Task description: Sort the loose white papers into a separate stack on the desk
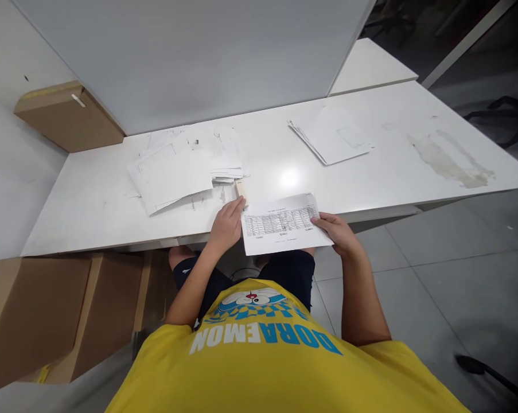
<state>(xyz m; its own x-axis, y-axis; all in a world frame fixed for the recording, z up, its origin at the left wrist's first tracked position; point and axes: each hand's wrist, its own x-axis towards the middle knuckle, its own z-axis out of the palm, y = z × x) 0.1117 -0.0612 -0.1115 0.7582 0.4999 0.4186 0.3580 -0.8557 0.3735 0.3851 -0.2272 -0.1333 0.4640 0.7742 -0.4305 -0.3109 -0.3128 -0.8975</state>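
My right hand (338, 232) grips the right edge of a white printed sheet (287, 244), its thumb lying on top. A table of rows and columns covers much of the page, with small lines of print above and below it. The sheet is at the desk's front edge, partly over my lap. At its left edge my left hand (225, 226) is closed, fingers together, on a small cream-coloured block-like box (241, 188) with a dark mark at its far end. Beyond my left hand lies a loose pile of papers (176, 175), some with drawn lines.
A second stack of papers (334, 137) lies right of centre on the white desk (396, 155). Brown stains mark the desk's right end. A cardboard box (71, 117) stands at the back left. More cardboard boxes (35, 310) are below on the left. A grey panel (207, 57) rises behind.
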